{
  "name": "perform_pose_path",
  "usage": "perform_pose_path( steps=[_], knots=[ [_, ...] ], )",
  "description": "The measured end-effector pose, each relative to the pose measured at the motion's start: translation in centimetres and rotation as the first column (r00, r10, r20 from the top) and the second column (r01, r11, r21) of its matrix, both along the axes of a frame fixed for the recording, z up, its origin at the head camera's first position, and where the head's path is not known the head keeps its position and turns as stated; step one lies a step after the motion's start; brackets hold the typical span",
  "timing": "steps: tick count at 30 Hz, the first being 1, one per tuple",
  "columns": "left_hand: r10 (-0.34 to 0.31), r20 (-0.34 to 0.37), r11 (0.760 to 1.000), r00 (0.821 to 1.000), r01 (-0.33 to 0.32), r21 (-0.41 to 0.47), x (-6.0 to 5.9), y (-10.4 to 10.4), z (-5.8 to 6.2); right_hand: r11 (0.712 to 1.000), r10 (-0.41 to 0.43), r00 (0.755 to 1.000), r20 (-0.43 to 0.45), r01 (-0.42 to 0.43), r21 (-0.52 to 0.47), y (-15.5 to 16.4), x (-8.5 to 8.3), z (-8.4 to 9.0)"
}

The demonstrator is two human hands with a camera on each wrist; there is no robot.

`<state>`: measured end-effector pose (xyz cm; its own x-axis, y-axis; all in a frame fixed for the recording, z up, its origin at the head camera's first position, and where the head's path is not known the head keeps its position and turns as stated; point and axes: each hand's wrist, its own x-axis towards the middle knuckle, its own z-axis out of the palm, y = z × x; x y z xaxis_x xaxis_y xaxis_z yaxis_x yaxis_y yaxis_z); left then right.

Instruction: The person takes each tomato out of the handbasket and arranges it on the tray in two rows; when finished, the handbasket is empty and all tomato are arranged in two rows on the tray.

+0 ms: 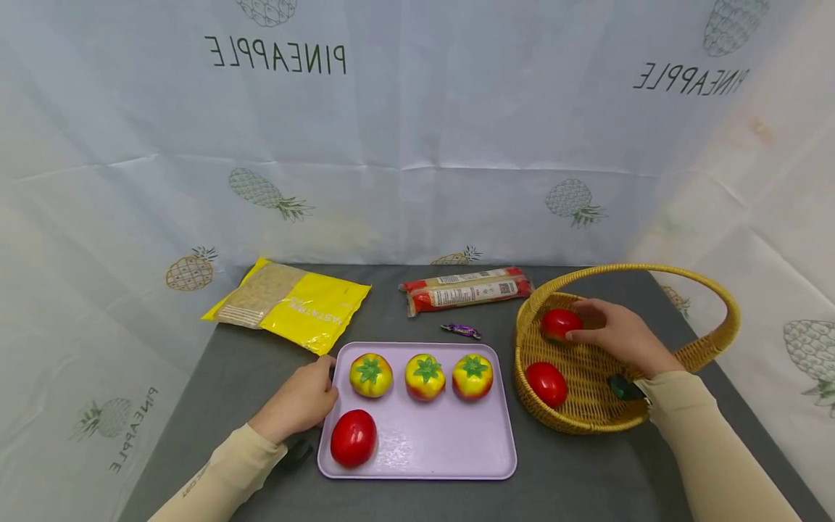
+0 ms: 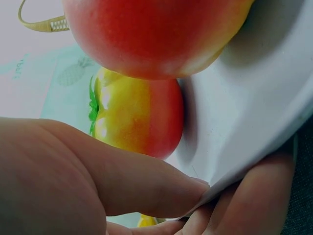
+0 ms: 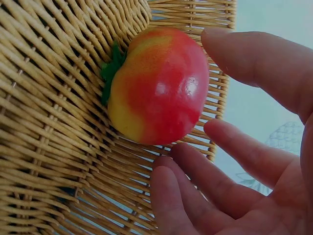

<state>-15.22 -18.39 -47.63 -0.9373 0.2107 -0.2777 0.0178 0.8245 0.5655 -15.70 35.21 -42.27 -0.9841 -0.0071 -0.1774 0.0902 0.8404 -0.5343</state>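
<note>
Right grip (image 1: 613, 335) inside basket (image 1: 704, 348), fingers spread loose around red tomato (image 1: 559, 323), cupping, not closed; tomato against far wicker wall, stem end toward weave, long axis roughly level. Second tomato (image 1: 546, 383) nearer, apart. Left grip (image 1: 303, 399) pinching left rim of lilac tray (image 1: 450, 449). Open grey desk (image 1: 574, 478) between tray and basket; pineapple-print cloth behind.

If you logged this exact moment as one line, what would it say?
left hand: pinches lilac plastic tray edge | right hand: open beside red tomato in woven wicker basket | tray: four tomatoes
</note>
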Motion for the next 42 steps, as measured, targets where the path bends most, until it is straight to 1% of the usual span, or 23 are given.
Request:
perform_pose_path(
  steps=[9, 18, 28, 36, 39, 42],
  knots=[
    [-0.01, -0.022, 1.0, 1.0, 0.01, 0.011, 0.1, 0.0, 0.0, 1.0, 0.004, 1.0, -0.002, -0.004, 0.0, -0.1, -0.9, -0.6],
    [-0.009, -0.014, 1.0, 1.0, 0.009, -0.005, 0.0, 0.0, 0.0, 1.0, -0.01, 1.0, -0.011, 0.01, 0.009, 0.0, -1.1, -1.1],
    [-0.01, -0.008, 1.0, 1.0, 0.01, -0.004, 0.0, 0.0, -0.1, 1.0, -0.011, 1.0, -0.014, 0.011, 0.016, -0.2, -0.9, -1.1],
    [-0.011, -0.014, 1.0, 1.0, 0.011, -0.008, 0.0, 0.1, -0.1, 0.998, -0.015, 1.0, -0.018, 0.016, 0.059, -0.3, -0.7, -1.0],
    [-0.013, -0.015, 1.0, 1.0, 0.012, -0.005, 0.0, 0.1, 0.0, 0.997, -0.015, 0.999, -0.029, 0.017, 0.072, -0.3, -0.4, -0.8],
    [-0.015, -0.022, 1.0, 1.0, 0.015, -0.008, 0.0, 0.1, 0.0, 0.997, -0.014, 0.999, -0.05, 0.018, 0.076, -0.5, 0.3, -0.4]
  ],
)
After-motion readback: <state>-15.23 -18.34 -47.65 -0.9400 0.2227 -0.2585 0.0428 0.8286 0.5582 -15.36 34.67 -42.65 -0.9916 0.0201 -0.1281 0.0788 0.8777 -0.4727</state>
